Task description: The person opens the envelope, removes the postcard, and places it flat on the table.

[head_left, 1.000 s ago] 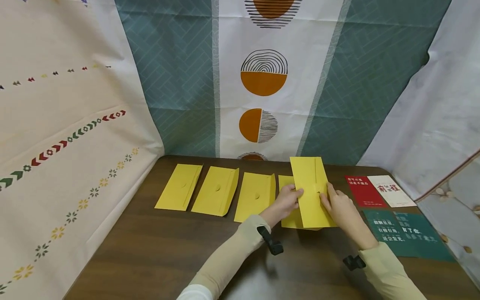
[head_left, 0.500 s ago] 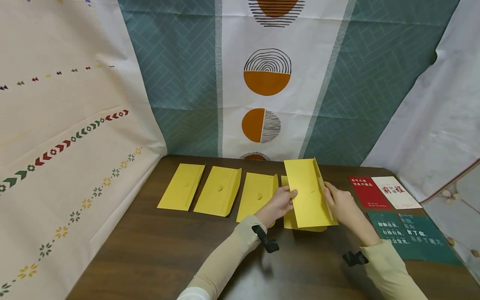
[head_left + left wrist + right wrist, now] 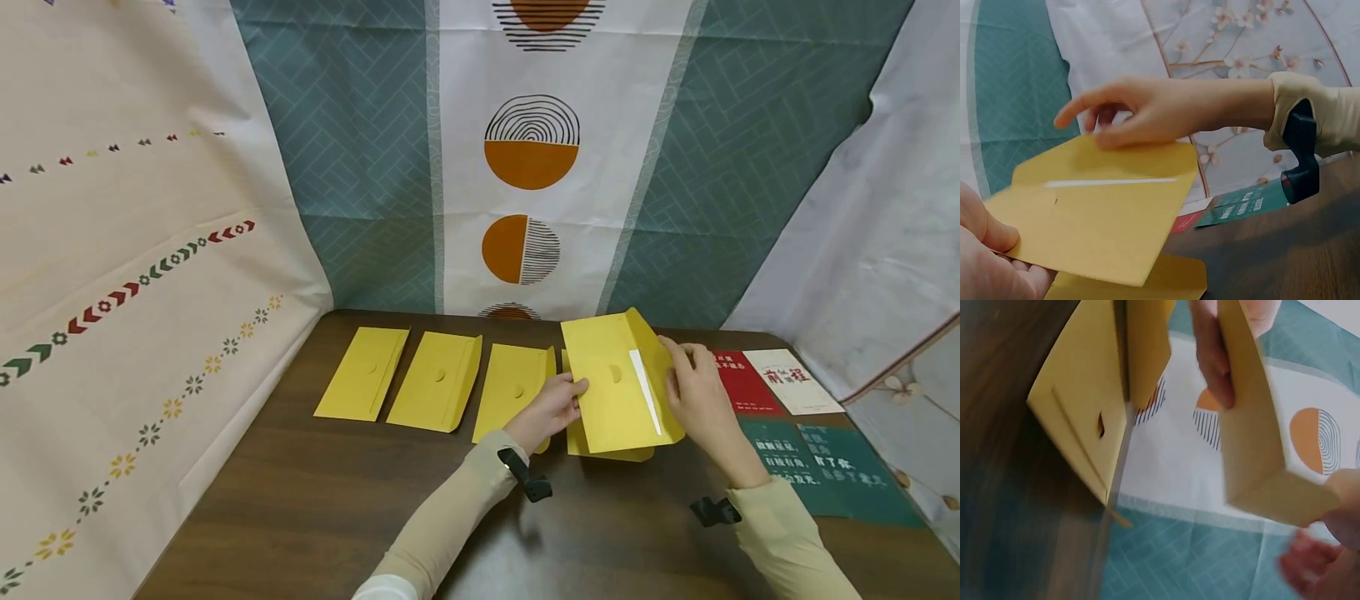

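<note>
A yellow envelope (image 3: 607, 383) is held up above the table, its flap (image 3: 654, 367) folded out on the right side. A narrow white strip (image 3: 645, 392) shows along the flap's base. My left hand (image 3: 551, 408) pinches the envelope's left edge, thumb on the front, as the left wrist view (image 3: 997, 250) also shows. At the flap is my right hand (image 3: 697, 400); its thumb touches the flap's edge while the fingers stay apart from it in the left wrist view. Behind the held envelope another yellow envelope (image 3: 615, 454) lies partly hidden on the table.
Several yellow envelopes, such as the leftmost one (image 3: 360, 375), lie in a row on the dark wooden table (image 3: 300, 500). To the right are a red card (image 3: 750, 396), a white card (image 3: 795, 400) and green cards (image 3: 855, 467). A patterned cloth (image 3: 360, 167) hangs behind.
The held envelope's flap has been lifted and swung out to the right, baring the white strip. My right hand has moved right with it; the left hand keeps its grip.
</note>
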A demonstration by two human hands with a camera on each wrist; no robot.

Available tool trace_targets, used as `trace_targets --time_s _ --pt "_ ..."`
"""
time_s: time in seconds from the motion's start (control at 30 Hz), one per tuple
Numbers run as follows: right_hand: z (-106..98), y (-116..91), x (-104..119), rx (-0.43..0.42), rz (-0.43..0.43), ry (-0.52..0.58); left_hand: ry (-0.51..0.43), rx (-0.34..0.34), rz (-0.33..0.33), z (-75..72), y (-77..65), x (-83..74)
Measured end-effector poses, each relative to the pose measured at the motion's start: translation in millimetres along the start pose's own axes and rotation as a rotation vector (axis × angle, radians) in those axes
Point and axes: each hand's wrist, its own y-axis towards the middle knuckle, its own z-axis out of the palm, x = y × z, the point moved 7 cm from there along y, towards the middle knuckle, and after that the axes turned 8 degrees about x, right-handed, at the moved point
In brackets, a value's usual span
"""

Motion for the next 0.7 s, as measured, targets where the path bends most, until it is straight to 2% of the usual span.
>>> trace_targets --time_s 0.1,0.2,0.27,0.43,0.57,0.7 --pt "-1.6 0.8 4.6 -0.019 -0.124 -0.070 -0.003 0.015 0.009 0.5 0.1 -2.7" --pt "5.3 -0.2 2.7 0.066 -0.131 -0.062 -0.023 0.018 0.013 1.5 -0.9 -5.3" --pt "12.1 -1.8 -1.4 0.152 -0.071 -0.001 -0.035 0.021 0.014 2.8 -0.9 -6.5" --pt "26.7 -5.7 -13.7 0.329 0.166 0.252 -0.078 -0.016 0.007 2.8 -1.8 -5.4" --pt "28.3 -6.6 -20.6 0.369 0.344 0.410 -0.084 -0.033 0.005 3.3 -2.9 -4.6" --pt "25.3 -7.8 -26.0 0.374 0.472 0.498 -0.053 0.015 0.014 7.9 -3.6 -6.1"
